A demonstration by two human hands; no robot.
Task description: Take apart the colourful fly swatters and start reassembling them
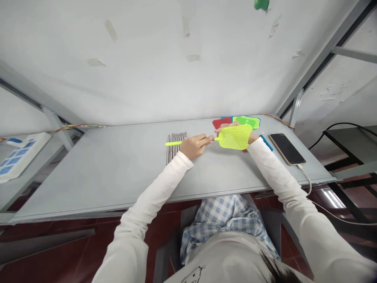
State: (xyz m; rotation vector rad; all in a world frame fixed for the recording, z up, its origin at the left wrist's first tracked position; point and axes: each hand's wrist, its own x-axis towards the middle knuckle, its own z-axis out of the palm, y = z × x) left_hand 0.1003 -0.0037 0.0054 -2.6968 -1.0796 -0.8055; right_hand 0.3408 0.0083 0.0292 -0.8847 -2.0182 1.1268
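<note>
My left hand (194, 147) is closed around the thin shaft of a yellow-green fly swatter (235, 137). The swatter's handle sticks out to the left over a row of metal rods (176, 138), and its mesh head points right. Behind that head, my right hand (228, 125) is mostly covered. Its visible fingers lie at the lower edge of a red swatter head (222, 123); whether they grip anything is hidden. Beside the red one, green swatter heads (246, 122) and some blue pieces overlap in a pile against the wall.
A phone (287, 148) with a white charging cable (304, 175) lies at the right of the grey table (118, 165). A blue strip (266, 142) rests beside my right sleeve. Metal frame posts flank the table, and a white-and-blue object (22, 157) stands at far left.
</note>
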